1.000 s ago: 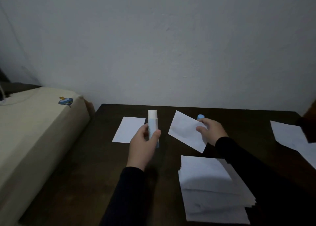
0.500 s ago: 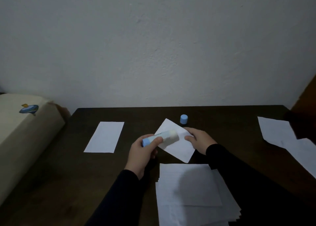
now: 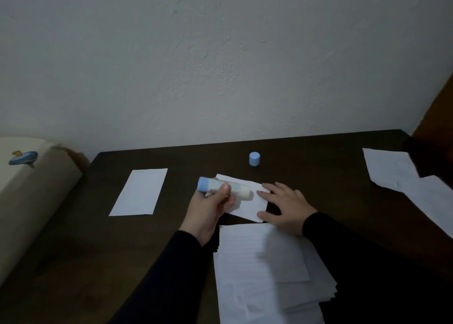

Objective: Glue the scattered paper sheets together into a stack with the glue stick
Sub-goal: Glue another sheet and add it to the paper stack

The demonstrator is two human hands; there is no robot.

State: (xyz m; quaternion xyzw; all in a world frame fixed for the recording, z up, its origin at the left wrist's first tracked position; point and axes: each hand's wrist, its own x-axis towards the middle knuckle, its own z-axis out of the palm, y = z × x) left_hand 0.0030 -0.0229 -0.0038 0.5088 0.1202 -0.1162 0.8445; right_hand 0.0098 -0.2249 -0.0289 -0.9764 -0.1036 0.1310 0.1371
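Observation:
My left hand grips an uncapped glue stick with a blue base, held sideways with its glue end over a small white sheet on the dark table. My right hand lies flat with straight fingers on that sheet's right edge. A thick stack of white sheets sits just below, near the front. One loose sheet lies to the left. The blue cap stands upright behind the small sheet.
More loose paper lies at the table's right side. A beige cushioned piece with a blue sticker stands left of the table. A grey wall runs behind the table's far edge.
The glue stick has tipped from upright to sideways and come down over the small sheet. My right hand went from holding the sheet's far edge to lying flat on it.

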